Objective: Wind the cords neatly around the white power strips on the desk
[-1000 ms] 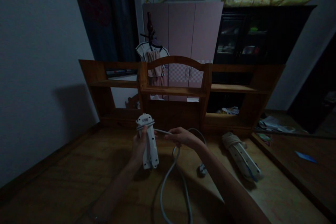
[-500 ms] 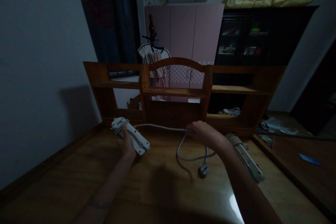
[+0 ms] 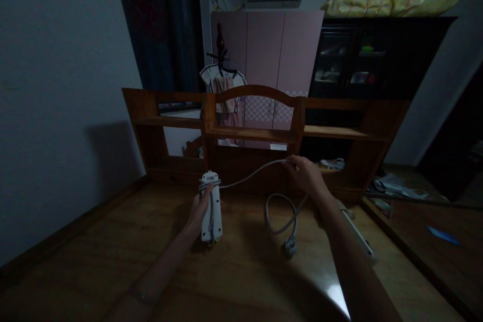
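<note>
Left hand [image 3: 198, 211] clasps a white power strip [image 3: 218, 214] over the wood-grained surface [image 3: 113, 241], right hand [image 3: 306, 174] pinching its grey cord [image 3: 251, 175], while beyond them a wooden shelf unit [image 3: 249, 133] and a 3-door pink wardrobe [image 3: 264, 50] stand in gloom.

Beneath the raised cord [image 3: 271, 163] there is room to pass between the power strip [image 3: 216, 215] and the plug [image 3: 290, 247], while the wooden shelf [image 3: 251, 134] blocks the far side.
</note>
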Demonstrator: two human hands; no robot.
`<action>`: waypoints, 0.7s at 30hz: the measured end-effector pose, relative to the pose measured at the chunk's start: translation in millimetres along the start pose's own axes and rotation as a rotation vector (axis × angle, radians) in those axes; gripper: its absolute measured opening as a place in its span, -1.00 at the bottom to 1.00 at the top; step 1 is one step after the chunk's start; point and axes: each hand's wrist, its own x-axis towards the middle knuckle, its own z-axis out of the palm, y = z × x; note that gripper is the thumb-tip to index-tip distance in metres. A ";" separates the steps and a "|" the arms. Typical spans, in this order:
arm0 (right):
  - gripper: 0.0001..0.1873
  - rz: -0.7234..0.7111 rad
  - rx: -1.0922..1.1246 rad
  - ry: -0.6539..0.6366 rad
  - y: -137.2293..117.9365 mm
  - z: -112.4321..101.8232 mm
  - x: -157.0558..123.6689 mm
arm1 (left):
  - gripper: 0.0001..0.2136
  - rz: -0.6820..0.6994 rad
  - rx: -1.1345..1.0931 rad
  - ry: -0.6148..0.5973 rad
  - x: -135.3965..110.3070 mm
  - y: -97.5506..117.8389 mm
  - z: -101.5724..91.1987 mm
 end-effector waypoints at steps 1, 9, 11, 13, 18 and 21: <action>-0.77 -0.011 -0.003 -0.056 4.5 13.4 -2.0 | -0.51 -0.025 -0.009 -0.014 0.2 -2.1 0.0; -0.74 -0.049 0.106 -0.282 -4.4 63.0 -12.3 | -0.50 -0.082 -0.037 -0.015 0.8 -3.1 -2.0; -0.72 -0.086 0.172 -0.272 -18.6 60.3 -9.7 | -0.48 -0.075 -0.070 -0.039 0.1 -1.1 -0.4; -0.69 -0.134 0.249 -0.267 -38.0 59.8 -9.1 | -0.46 -0.076 -0.121 -0.095 -1.1 0.9 2.1; -0.54 -0.250 0.331 -0.270 -83.4 77.0 -20.5 | -0.51 -0.169 -0.157 -0.255 -10.3 7.7 11.1; -0.60 -0.247 0.321 -0.363 -91.0 87.5 -27.8 | -0.53 -0.243 -0.132 -0.352 -19.9 9.1 16.8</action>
